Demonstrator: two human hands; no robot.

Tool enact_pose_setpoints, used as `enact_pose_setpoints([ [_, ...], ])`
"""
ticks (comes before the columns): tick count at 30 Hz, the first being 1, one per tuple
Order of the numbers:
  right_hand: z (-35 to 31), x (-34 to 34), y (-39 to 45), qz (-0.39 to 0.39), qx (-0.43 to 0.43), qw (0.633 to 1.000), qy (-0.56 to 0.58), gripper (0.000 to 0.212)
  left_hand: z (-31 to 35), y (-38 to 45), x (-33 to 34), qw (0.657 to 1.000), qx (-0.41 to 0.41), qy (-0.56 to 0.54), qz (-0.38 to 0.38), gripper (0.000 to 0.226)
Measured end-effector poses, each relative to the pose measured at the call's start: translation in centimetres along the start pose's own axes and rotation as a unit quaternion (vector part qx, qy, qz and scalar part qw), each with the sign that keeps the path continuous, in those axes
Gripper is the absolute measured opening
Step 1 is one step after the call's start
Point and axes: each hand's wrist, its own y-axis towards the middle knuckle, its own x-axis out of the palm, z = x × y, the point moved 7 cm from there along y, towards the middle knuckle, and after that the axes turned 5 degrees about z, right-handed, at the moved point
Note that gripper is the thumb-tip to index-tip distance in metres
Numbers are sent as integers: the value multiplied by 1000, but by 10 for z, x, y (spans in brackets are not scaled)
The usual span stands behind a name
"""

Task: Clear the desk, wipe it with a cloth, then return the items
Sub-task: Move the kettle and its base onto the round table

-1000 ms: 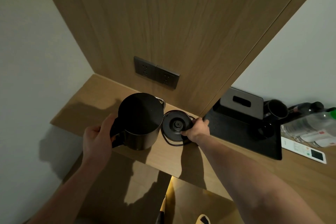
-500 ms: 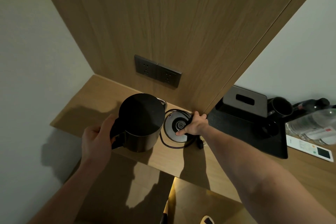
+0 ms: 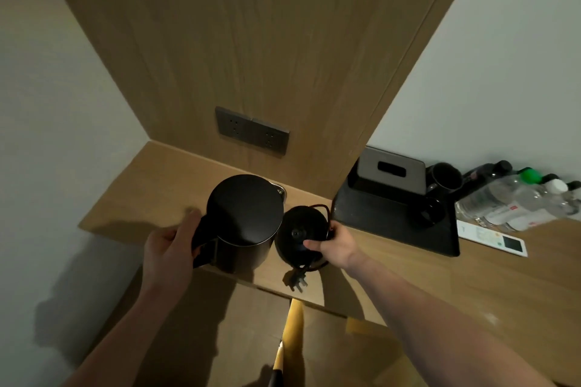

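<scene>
My left hand (image 3: 169, 248) grips the black kettle (image 3: 243, 223) by its handle, fingers curled round it, at the counter's (image 3: 393, 273) near edge — my right hand (image 3: 334, 243) pinches its base (image 3: 298, 229), cord bundled, plug (image 3: 297, 281) dangling, probably both being cleared together for wiping.

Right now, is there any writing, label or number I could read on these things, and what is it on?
None can be read.
Bottles: red and white labels, print too blurred.
Card: print and a dark square, too small.
Kettle, base, sockets: no text shows.
</scene>
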Motion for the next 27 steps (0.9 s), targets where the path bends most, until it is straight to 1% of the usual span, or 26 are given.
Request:
enact_pose_setpoints([
  [3, 26, -24, -29, 27, 15, 998, 48, 58, 13, -25, 15, 999, 0, -5, -32, 68],
  [5, 46, -51, -48, 50, 28, 996, 74, 60, 26, -48, 28, 999, -8, -21, -41, 62],
  [7, 65, -84, -72, 66, 40, 991, 112, 58, 40, -75, 45, 998, -23, -39, -48, 55],
  [9, 86, -125, -96, 84, 40, 984, 150, 58, 50, -102, 64, 996, -37, -42, -62, 57],
  [11, 111, -170, -122, 108, 33, 978, 176, 61, 62, -134, 87, 996, -21, -23, -88, 60],
  [15, 162, -259, -189, 155, 12, 953, 260, 44, 94, -211, 142, 993, 37, -14, -113, 62],
  [19, 231, -337, -257, 194, 4, 933, 305, 37, 111, -292, 206, 985, 41, -20, -169, 63],
  [24, 330, -416, -340, 274, 23, 898, 343, 46, 134, -406, 277, 977, 32, -34, -207, 59],
  [27, 384, -451, -383, 311, 33, 872, 376, 46, 147, -469, 318, 962, 22, -50, -269, 55],
])
